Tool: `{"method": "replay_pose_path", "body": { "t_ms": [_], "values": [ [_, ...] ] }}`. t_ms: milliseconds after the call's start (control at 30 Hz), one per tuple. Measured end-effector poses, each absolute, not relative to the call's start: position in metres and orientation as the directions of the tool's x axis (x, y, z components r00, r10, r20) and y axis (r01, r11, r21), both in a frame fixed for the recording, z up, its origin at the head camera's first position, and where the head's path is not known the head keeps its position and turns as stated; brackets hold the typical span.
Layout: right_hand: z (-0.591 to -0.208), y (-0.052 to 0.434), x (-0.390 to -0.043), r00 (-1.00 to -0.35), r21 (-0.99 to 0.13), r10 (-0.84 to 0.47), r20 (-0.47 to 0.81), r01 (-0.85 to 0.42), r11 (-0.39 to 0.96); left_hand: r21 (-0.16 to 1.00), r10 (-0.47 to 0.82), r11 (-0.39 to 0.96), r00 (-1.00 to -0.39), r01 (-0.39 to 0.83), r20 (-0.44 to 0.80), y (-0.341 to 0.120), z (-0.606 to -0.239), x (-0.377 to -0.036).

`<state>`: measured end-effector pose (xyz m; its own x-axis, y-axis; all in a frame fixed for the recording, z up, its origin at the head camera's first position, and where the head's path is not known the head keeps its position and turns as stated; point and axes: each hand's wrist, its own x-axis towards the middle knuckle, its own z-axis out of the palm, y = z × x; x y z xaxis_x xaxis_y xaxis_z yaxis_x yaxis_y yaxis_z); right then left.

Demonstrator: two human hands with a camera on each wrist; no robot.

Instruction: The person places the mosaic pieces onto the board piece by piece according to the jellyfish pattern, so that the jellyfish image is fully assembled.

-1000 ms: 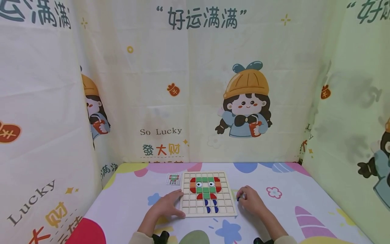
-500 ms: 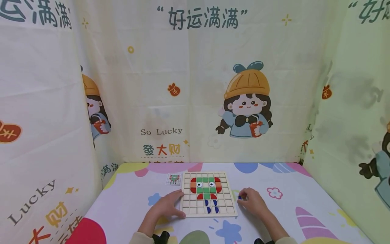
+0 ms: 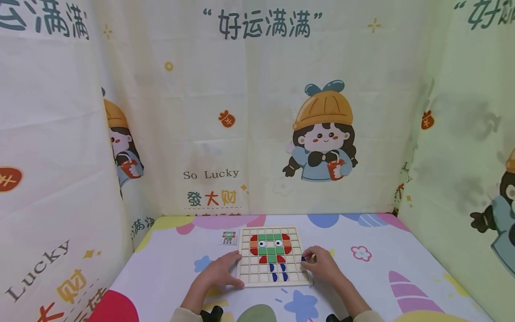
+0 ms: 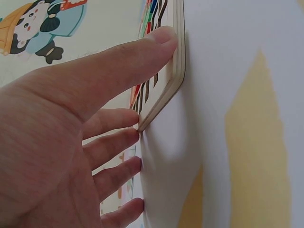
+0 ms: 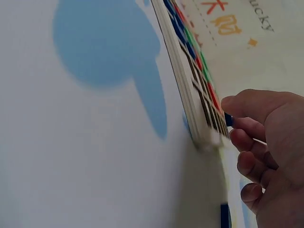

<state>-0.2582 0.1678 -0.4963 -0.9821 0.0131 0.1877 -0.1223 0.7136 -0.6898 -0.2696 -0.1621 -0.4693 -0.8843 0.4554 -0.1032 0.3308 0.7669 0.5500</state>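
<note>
We take the wooden grid board (image 3: pixel 274 256) as our landmark; it lies flat on the patterned tablecloth (image 3: pixel 386 277), nearer its back edge than the front. Our left hand (image 3: pixel 219 273) rests at the board's left edge, near its front corner. In the left wrist view the thumb lies along the board's rim and the other fingers (image 4: pixel 114 147) spread loosely against the side, so the hand is relaxed and wide, bracing the board and gripping nothing.

Our right hand (image 3: pixel 319 264) pinches a small dark blue tile (image 5: pixel 228 119) between thumb and forefinger, the other fingers curled beneath. Half a second ago this hand sat clear of the board's right side, on the cloth; now it has slid left, so that the fingertips and the tile (image 3: pixel 303 258) reach just over the board's right edge, about level with the lower body of the figure. The left hand has kept its place throughout.

The figure on the board is made of green tiles (image 3: pixel 270 243), red ones at either side, two white eyes and four blue leg pieces (image 3: pixel 278 273) below. We judge that the blue tile is being carried in to join that figure, and that the step in hand has passed from picking up to placing; no cell has received it yet.

Just left of the board's far corner lies a small pattern card (image 3: pixel 228 236). Another blue piece (image 5: pixel 224 214) lies on the cloth below the right hand in the right wrist view.
</note>
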Motion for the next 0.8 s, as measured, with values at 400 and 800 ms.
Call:
{"method": "replay_pose_path", "body": {
  "t_ms": [400,800],
  "values": [
    [-0.491,0.12,-0.262,-0.946,-0.646,-0.218,0.241,-0.324,0.691,0.565,0.455,0.761,-0.883,0.319,-0.113,-0.162,-0.471,-0.27],
    [-0.491,0.076,-0.261,-0.954,-0.617,-0.248,0.171,-0.3,0.727,0.552,0.457,0.765,-0.884,0.331,-0.102,-0.162,-0.471,-0.27]
  ]
}}
